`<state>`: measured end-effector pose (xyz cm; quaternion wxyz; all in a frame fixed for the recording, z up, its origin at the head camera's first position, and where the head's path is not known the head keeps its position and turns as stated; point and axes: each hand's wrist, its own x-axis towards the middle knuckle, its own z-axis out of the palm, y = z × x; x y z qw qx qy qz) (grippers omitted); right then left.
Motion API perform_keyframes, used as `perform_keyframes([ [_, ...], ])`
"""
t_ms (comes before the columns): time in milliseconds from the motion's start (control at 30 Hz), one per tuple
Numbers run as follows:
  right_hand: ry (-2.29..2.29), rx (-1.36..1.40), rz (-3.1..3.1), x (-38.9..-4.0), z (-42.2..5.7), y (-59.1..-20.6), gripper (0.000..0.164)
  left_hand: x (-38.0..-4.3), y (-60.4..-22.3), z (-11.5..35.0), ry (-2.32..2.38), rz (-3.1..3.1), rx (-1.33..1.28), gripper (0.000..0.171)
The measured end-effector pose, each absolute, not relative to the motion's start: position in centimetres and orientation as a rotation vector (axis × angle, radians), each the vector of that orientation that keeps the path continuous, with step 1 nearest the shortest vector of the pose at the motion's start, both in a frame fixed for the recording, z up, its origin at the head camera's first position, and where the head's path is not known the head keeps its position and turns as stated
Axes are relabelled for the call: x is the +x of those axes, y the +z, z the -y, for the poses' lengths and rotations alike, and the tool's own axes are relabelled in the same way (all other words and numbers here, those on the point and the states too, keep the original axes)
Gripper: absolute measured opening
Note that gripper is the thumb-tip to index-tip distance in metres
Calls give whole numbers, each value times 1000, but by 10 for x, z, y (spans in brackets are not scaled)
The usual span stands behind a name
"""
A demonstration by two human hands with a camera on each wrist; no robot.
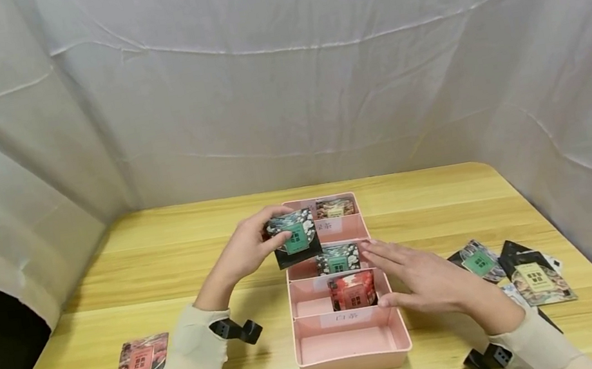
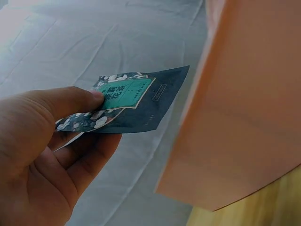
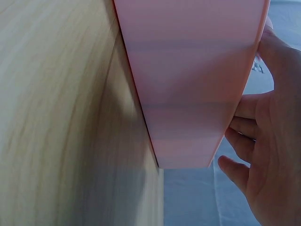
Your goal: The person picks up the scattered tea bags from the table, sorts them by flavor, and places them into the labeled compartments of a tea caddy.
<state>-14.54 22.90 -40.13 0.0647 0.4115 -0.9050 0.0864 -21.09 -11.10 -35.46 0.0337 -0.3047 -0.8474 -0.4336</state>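
My left hand [image 1: 250,244] pinches a black sachet with a green label [image 1: 294,237] between thumb and fingers, held over the left rim of a pink divided box [image 1: 355,364]. In the left wrist view the same sachet [image 2: 141,101] tilts toward the box's side wall [image 2: 244,108]. My right hand [image 1: 429,276] lies with fingers extended at the box's right rim; in the right wrist view its fingertips are right at that edge. Inside the box stand another green-labelled sachet [image 1: 338,259], a red sachet [image 1: 353,291] and, in the far compartment, a brown patterned sachet [image 1: 335,208].
One red-labelled sachet [image 1: 140,367] lies on the table at the left. At the right is a loose pile of several sachets, among them a yellow-labelled one [image 1: 537,278] and a green-labelled one [image 1: 478,262]. White paper labels mark the box dividers. Pale curtains surround the wooden table [image 1: 190,221].
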Motion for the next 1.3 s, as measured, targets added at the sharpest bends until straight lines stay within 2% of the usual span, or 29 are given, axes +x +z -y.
perform_keyframes([
  [500,274,1232,2725,-148,-229,-401,81,-217,-379,86,-993,2613,-979,31],
  [1000,280,1208,2736,-148,-230,-403,80,-218,-392,75,-616,2623,-977,42],
  [1300,273,1203,2735,-149,-230,-404,80,-219,-396,72,-533,2578,-1055,36],
])
